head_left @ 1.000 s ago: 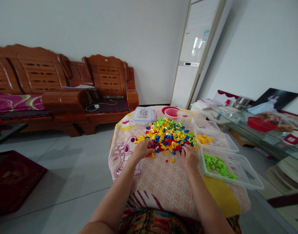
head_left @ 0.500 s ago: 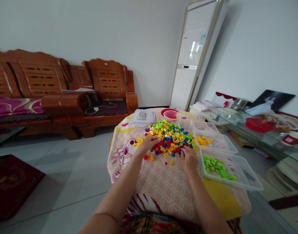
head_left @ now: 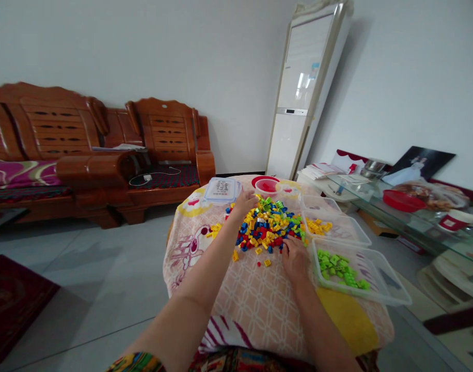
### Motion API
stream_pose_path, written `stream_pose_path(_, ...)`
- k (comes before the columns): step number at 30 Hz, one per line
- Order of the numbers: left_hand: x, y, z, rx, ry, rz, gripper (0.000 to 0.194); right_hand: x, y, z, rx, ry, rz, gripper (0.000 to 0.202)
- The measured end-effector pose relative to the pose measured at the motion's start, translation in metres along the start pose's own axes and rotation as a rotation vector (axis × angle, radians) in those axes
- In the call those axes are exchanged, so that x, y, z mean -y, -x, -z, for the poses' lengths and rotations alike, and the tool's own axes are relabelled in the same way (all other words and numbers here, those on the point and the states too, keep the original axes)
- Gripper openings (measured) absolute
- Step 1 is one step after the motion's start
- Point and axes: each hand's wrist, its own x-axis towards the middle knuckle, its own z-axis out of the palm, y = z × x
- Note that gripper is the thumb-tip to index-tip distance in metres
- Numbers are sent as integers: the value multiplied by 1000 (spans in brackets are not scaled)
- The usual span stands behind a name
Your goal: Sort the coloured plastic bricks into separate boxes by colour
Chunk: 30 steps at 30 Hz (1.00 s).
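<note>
Head: narrow gap between right hand (head_left: 296,257), bin rim (head_left: 376,296).

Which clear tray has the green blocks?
The nearest tray, just right of the right hand: green blocks lie in it, while the middle tray holds yellow blocks.

Cloth-covered table (head_left: 255,305), mixed bricks (head_left: 271,223), clear trays (head_left: 389,280)

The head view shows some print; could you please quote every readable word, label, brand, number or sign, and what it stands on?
None is legible.
Printed lid: dark lettering, blurred.
Tall white unit: blue sticker and panel, too small.
Red and white container: any marking too small.
</note>
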Motion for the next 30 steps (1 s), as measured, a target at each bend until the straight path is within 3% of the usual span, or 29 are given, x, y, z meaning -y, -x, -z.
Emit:
stream_pose_path(5,31,53,61,-91,-370,-23,29,2,-2,3,8,-10,2,31)
stream_pose_path(8,30,76,87,-100,-558,-53,27,2,-2,3,-3,-28,4,31)
stream_pose_path(11,17,92,101,-103,-789,-90,26,2,-3,4,7,-18,11,31)
stream_pose_path(15,4,110,111,-23,-1087,-94,22,2,-2,4,21,-8,8,31)
stream_pose_path(18,3,121,114,78,-1170,-28,19,2,-2,5,20,-5,-1,31)
stream_pose_path(25,17,129,106,205,-1139,61,29,0,0,4,25,14,13,30)
stream_pose_path(30,25,125,105,160,-1047,11,30,0,-1,4,25,17,18,30)
